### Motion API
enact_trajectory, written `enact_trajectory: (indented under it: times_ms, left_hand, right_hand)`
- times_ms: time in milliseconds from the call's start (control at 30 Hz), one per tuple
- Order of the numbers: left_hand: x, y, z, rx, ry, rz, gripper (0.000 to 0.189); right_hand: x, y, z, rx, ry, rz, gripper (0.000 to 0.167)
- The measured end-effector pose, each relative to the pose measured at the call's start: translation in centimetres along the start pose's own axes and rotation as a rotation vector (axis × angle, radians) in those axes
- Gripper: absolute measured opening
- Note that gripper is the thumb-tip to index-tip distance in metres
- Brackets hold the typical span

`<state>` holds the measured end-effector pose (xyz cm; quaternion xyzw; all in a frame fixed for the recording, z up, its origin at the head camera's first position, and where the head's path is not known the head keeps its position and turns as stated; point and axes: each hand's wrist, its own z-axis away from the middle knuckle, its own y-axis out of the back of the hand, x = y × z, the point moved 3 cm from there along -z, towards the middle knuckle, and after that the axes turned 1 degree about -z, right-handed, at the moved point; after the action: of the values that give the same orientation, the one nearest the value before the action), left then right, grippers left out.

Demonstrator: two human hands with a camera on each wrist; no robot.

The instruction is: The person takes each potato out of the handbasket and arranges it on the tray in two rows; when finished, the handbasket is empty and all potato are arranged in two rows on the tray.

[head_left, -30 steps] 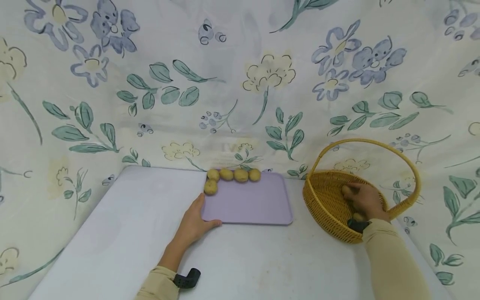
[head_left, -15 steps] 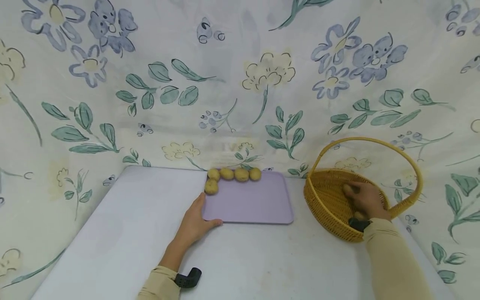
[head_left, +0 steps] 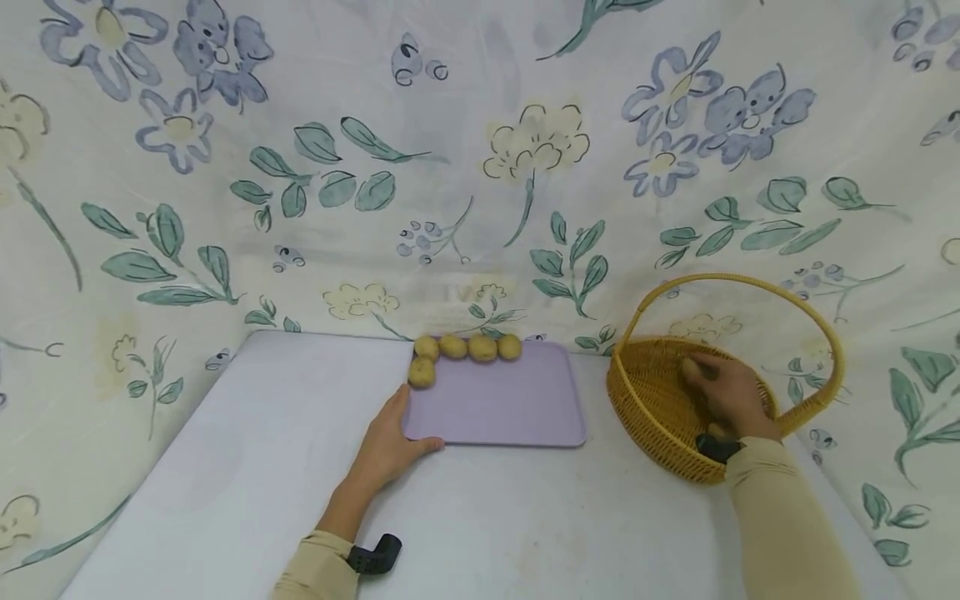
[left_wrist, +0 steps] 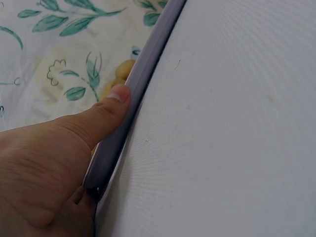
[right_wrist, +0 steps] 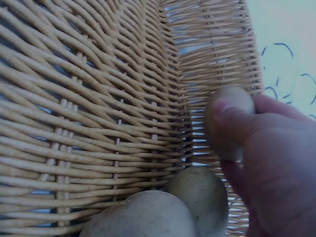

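Note:
My left hand [head_left: 386,446] rests at the near left corner of a shallow lilac tray [head_left: 495,408]. Its fingers lie along the left side, while the thumb [left_wrist: 111,101] presses on the front rim. Several potatoes [head_left: 482,349] line the tray's far edge and far left corner. Reaching into a wicker basket [head_left: 652,433] at the right, my right hand [head_left: 731,392] holds a potato [right_wrist: 229,123] between thumb and fingers, close to the basket's side wall. Two more potatoes [right_wrist: 148,217] lie below it in the right wrist view.
A tall arched handle [head_left: 735,277] rises over the basket, with my right forearm passing at its near side. Tray and basket stand apart on a white table [head_left: 525,517]. Behind the table hangs a floral cloth [head_left: 450,167].
The right hand stays inside the basket, with small shifts of the fingers and the potato. The left hand and the tray have not visibly moved.

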<state>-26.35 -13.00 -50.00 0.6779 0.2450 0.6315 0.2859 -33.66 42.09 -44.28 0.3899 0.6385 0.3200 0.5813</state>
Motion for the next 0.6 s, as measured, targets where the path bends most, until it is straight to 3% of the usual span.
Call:
enact_trajectory:
  times_ms: [600]
  left_hand:
    - [0.1, 0.1, 0.1, 0.017, -0.012, 0.002, 0.116]
  right_hand:
    - [-1.8, 0.9, -0.4, 0.045, 0.033, -0.078, 0.053]
